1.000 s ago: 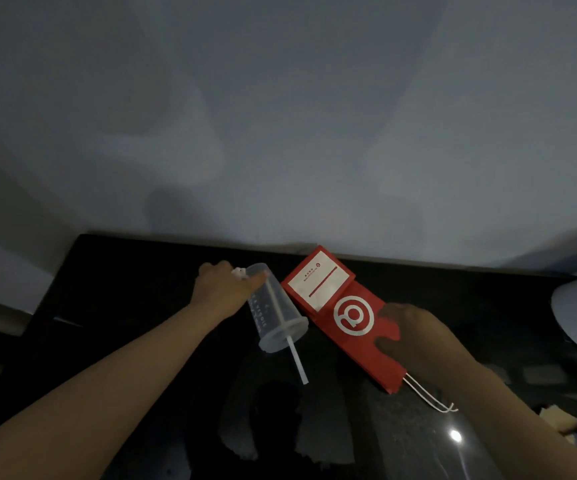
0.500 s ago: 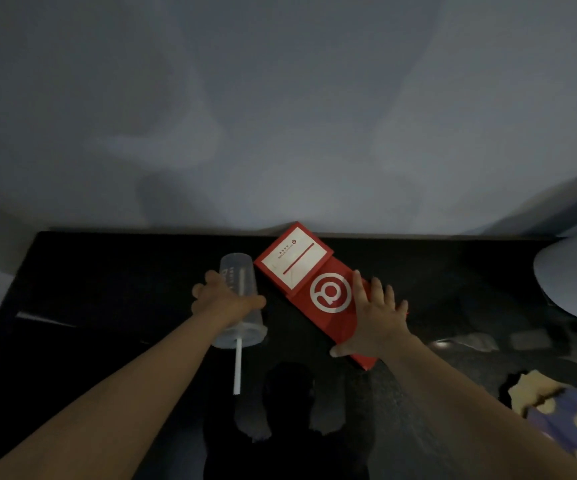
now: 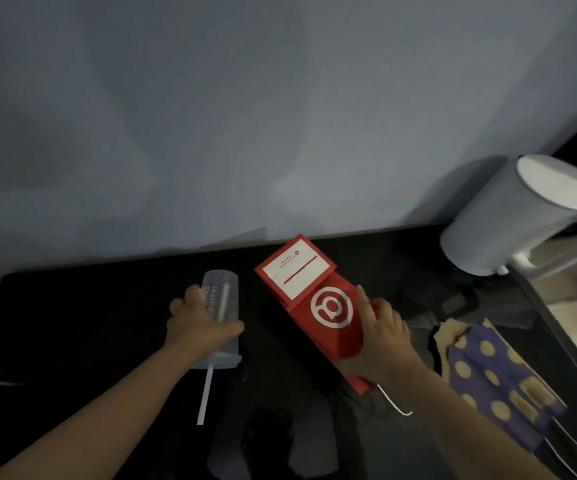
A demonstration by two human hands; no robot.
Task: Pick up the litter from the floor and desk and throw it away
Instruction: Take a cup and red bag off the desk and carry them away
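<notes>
The red paper bag, one piece of the desk's litter, is lying on the black desk near the wall. The right hand, flat and spread on it half a second ago, is now closing round its near side, the thumb seemingly tucking under, though the dim light is blurring this. The left hand is still clasping the clear plastic cup, its straw pointing towards the person. Both pieces are looking ready for lifting away.
</notes>
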